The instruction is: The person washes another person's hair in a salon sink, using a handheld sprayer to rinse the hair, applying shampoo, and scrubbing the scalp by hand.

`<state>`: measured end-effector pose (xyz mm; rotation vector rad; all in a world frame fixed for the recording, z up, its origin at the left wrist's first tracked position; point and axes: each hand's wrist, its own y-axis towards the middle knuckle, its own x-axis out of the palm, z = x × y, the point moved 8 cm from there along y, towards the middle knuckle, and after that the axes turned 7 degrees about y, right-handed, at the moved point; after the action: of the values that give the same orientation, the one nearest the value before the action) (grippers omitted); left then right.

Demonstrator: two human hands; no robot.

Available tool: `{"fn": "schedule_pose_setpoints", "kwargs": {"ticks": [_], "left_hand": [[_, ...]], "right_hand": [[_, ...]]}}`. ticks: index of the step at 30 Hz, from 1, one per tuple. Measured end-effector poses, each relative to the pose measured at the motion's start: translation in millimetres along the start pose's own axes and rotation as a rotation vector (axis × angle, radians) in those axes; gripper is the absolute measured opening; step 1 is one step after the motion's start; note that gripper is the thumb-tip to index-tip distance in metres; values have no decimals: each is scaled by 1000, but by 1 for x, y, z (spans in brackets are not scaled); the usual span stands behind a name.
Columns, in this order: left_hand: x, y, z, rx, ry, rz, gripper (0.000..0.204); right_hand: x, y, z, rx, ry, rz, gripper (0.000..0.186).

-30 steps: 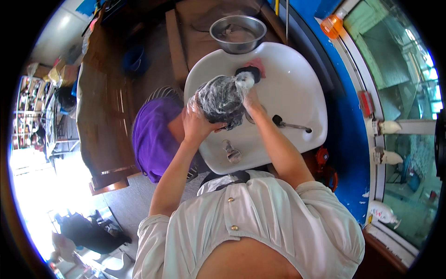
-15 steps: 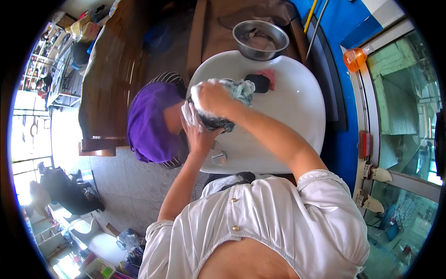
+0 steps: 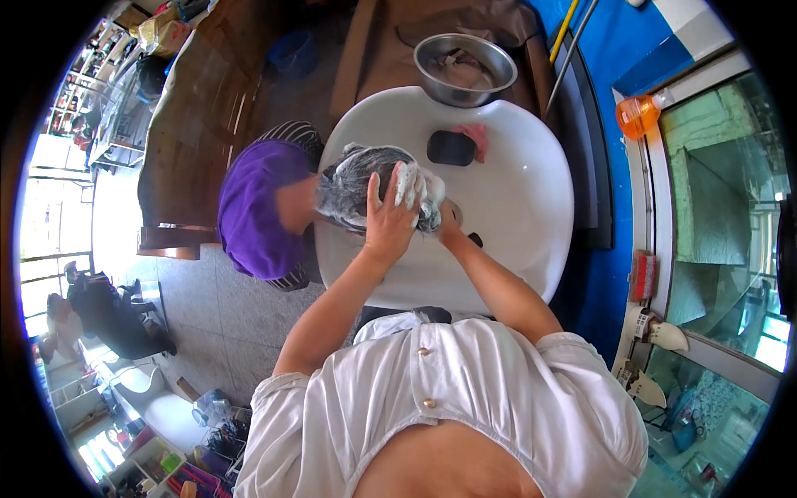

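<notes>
Shifted right since a half-second ago: left hand (image 3: pixel 393 218), spread on lathered hair (image 3: pixel 355 178) over basin's (image 3: pixel 519 195) left half; right hand (image 3: pixel 449 224), half-hidden, cannot tell whether pinching. Risks stung eyes from dripping foam (image 3: pixel 431 189).

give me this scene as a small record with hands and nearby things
left hand: spread on foamy hair
right hand: at the hair's right end, partly hidden
hair's owner: person in purple top, head over white basin
in basin: dark pad beside pink cloth
beyond basin: metal bowl
right side: orange bottle
</notes>
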<state>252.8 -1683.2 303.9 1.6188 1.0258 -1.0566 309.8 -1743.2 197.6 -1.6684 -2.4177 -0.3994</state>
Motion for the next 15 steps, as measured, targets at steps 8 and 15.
{"fn": "schedule_pose_setpoints", "kwargs": {"ticks": [8, 15], "left_hand": [[34, -30, 59, 349, -104, -158, 42], [52, -108, 22, 97, -352, -264, 33]], "right_hand": [[-127, -103, 105, 619, -1417, -343, 35], [-136, -114, 118, 717, -1363, -468, 31]]}}
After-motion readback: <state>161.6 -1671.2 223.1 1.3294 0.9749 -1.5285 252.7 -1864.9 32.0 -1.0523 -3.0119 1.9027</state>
